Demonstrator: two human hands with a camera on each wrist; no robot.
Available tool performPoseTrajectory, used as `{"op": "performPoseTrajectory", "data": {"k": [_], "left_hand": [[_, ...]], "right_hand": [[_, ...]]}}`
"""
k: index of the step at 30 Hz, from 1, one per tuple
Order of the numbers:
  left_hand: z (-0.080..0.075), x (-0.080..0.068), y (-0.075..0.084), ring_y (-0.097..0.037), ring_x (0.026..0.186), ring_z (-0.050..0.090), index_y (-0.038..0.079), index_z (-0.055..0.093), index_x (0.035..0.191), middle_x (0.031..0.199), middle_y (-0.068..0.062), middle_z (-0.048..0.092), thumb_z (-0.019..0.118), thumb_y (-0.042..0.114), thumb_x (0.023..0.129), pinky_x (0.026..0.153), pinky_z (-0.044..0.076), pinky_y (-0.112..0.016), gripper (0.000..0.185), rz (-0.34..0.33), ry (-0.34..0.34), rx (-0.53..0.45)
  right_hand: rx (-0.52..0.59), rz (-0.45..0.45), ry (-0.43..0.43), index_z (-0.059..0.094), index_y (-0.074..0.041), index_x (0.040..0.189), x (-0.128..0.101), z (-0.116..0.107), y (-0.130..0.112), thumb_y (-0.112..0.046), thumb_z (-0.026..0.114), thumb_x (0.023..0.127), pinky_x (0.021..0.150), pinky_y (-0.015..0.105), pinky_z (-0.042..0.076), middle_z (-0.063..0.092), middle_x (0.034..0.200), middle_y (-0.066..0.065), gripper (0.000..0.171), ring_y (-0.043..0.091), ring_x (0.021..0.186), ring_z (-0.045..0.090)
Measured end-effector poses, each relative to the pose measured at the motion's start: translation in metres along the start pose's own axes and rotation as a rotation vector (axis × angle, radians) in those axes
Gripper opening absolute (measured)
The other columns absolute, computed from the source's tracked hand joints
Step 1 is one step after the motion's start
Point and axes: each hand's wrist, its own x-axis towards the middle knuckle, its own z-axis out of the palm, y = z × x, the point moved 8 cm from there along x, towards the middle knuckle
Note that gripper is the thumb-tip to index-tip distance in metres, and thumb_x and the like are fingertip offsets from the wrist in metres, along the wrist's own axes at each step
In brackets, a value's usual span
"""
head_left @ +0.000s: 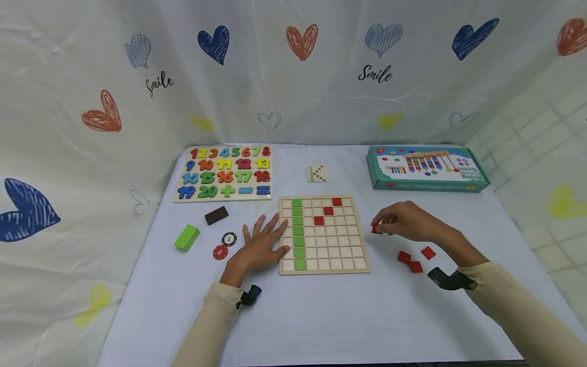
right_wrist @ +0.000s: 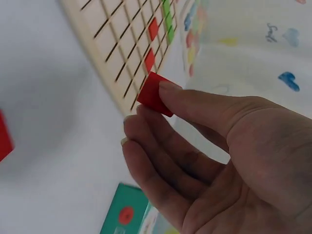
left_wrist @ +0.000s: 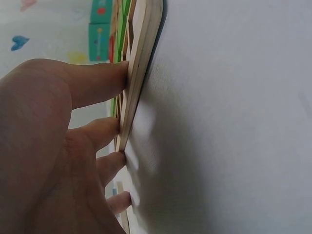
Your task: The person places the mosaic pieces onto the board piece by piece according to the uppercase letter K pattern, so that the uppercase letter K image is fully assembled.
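A wooden grid board (head_left: 341, 239) lies mid-table, with a column of green tiles (head_left: 298, 230) near its left side and three red tiles (head_left: 328, 210) on a diagonal at upper right. My left hand (head_left: 259, 247) rests on the board's left edge with fingers spread; in the left wrist view its thumb and fingertips touch the wooden rim (left_wrist: 141, 63). Right of the board, my right hand (head_left: 408, 221) pinches a red square tile (right_wrist: 155, 94) between thumb and fingers, above the cloth. Three loose red tiles (head_left: 415, 266) lie below that hand.
A number puzzle board (head_left: 176, 191) sits at the back left, a boxed toy (head_left: 428, 168) at the back right. A small pattern card (head_left: 318, 174) lies behind the grid. A green block (head_left: 187, 238), a dark block (head_left: 216, 215) and two round chips (head_left: 220, 252) are at left.
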Motion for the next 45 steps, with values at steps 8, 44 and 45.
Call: {"op": "performPoseTrajectory", "data": {"k": [8, 44, 45], "left_hand": [[0.001, 0.001, -0.001, -0.038, 0.165, -0.005, 0.026, 0.029, 0.170, 0.180, -0.001, 0.011, 0.063, 0.045, 0.104, 0.120, -0.010, -0.077, 0.076, -0.001, -0.008, 0.001], [0.000, 0.001, 0.000, -0.039, 0.165, -0.003, 0.027, 0.029, 0.169, 0.180, -0.001, 0.012, 0.063, 0.045, 0.104, 0.120, -0.009, -0.078, 0.076, 0.007, 0.001, -0.002], [0.000, 0.001, 0.000, -0.039, 0.165, -0.003, 0.027, 0.030, 0.169, 0.180, -0.001, 0.012, 0.063, 0.044, 0.104, 0.120, -0.009, -0.078, 0.076, 0.007, 0.003, -0.004]], "right_hand": [[0.053, -0.100, 0.090, 0.074, -0.006, 0.112, 0.041, 0.018, -0.038, -0.006, 0.077, 0.096, 0.080, 0.034, 0.058, 0.076, 0.097, 0.001, 0.016, 0.017, 0.090, 0.067], [0.126, -0.109, 0.110, 0.078, -0.004, 0.105, 0.108, 0.090, -0.070, -0.009, 0.078, 0.096, 0.076, 0.031, 0.055, 0.075, 0.092, -0.001, 0.010, 0.012, 0.081, 0.065], [0.119, -0.105, 0.116, 0.079, -0.004, 0.104, 0.108, 0.089, -0.071, -0.009, 0.078, 0.096, 0.077, 0.032, 0.056, 0.075, 0.092, 0.000, 0.010, 0.012, 0.082, 0.066]]}}
